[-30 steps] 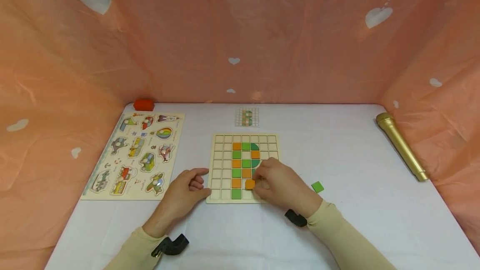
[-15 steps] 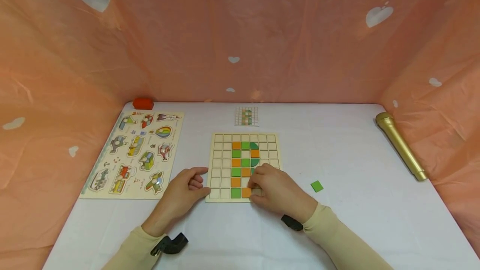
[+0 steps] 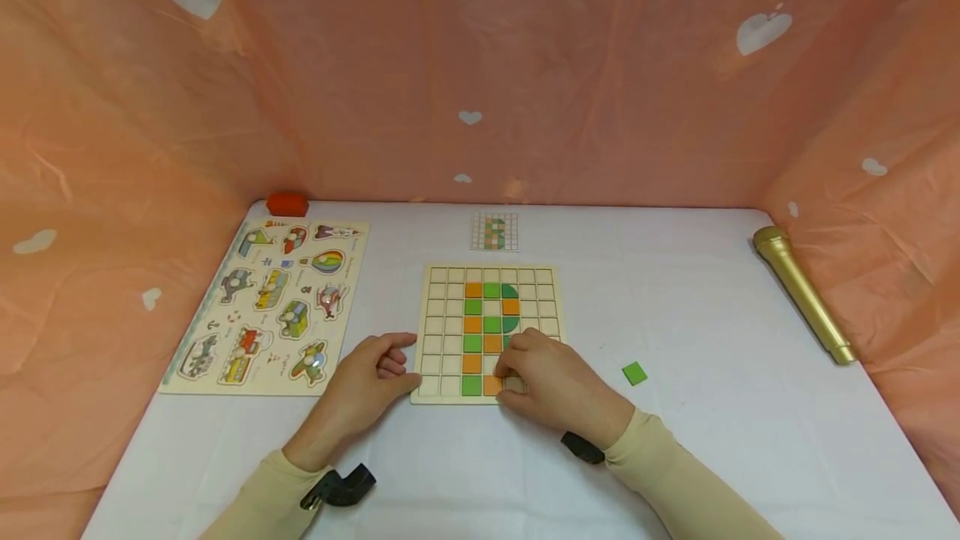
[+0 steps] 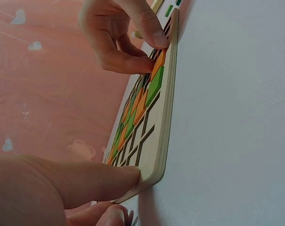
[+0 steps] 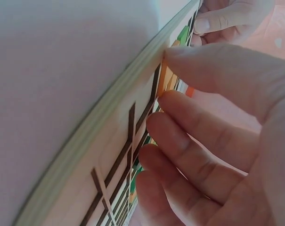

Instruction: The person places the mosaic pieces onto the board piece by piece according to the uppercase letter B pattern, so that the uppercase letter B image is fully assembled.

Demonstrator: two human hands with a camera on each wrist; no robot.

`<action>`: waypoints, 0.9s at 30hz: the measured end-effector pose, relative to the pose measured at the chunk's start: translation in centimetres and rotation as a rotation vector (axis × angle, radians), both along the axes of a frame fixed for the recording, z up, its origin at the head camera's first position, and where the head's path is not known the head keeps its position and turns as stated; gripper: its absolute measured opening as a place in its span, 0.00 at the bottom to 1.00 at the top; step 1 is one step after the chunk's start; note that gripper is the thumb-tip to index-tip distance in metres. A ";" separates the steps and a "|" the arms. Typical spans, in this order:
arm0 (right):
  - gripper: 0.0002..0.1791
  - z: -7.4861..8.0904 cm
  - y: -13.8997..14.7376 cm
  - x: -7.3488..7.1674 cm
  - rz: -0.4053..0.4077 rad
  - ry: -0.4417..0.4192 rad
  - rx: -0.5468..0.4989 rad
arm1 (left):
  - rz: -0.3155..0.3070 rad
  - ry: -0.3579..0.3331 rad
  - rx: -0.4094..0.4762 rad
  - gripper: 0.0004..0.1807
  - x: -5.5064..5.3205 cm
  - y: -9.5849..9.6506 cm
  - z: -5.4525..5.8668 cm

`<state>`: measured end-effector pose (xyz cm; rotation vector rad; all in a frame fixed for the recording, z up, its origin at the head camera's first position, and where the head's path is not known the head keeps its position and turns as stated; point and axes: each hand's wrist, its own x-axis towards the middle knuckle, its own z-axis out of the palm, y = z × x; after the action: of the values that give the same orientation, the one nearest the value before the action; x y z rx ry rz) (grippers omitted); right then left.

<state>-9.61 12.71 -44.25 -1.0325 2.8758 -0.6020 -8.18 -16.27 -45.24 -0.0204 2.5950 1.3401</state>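
A wooden grid board (image 3: 435, 344) lies at the middle of the table, with orange, green and dark green tiles in its cells. My right hand (image 3: 555, 382) is over the board's lower right part. Its thumb and index finger pinch an orange tile (image 5: 163, 81) at the bottom row, right beside a green corner tile (image 4: 154, 86). The other fingers bend close over the cells and hide part of the grid. My left hand (image 3: 363, 382) touches the board's left edge with thumb and index finger, the remaining fingers bent under the palm.
A loose green tile (image 3: 634, 373) lies right of the board. Behind the board is a small pattern card (image 3: 495, 232). A picture puzzle board (image 3: 352, 273) and a red block (image 3: 288, 205) are at left, a gold microphone-shaped object (image 3: 802, 294) at far right.
My right hand has brought the orange tile down and slightly left, from above the grid into the bottom row next to the green tile. The left hand has stayed at the board's edge.
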 end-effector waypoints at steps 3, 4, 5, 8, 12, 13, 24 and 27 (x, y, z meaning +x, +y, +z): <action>0.06 0.0 0.0 0.1 -0.006 -0.008 -0.002 | 0.003 -0.010 -0.003 0.30 0.0 0.0 0.0; 0.06 0.0 -0.1 0.1 -0.007 -0.011 -0.002 | 0.004 -0.014 -0.004 0.30 -0.1 0.0 0.0; 0.06 -0.1 -0.1 0.1 -0.010 -0.014 0.000 | 0.005 -0.017 -0.005 0.30 -0.1 0.0 0.0; 0.05 -0.1 -0.1 0.1 -0.014 -0.015 0.008 | 0.003 -0.022 -0.005 0.30 -0.1 0.0 -0.1; 0.06 0.0 -0.1 0.1 -0.012 -0.005 0.020 | -0.002 -0.011 -0.010 0.29 -0.2 0.0 -0.1; 0.06 0.0 -0.1 0.1 -0.010 -0.003 0.023 | -0.003 -0.009 -0.010 0.29 -0.2 0.0 -0.1; 0.09 1.2 3.6 -0.3 -0.100 -0.003 0.019 | 0.003 -0.013 -0.001 0.29 -0.2 0.2 0.0; 0.09 1.5 5.8 -0.3 -0.157 -0.016 0.037 | 0.011 -0.013 -0.005 0.29 -0.2 0.2 0.0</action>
<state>-9.90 18.50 -42.71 -0.7989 2.9607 -0.5586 -8.34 -16.10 -45.22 -0.0437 2.5911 1.3323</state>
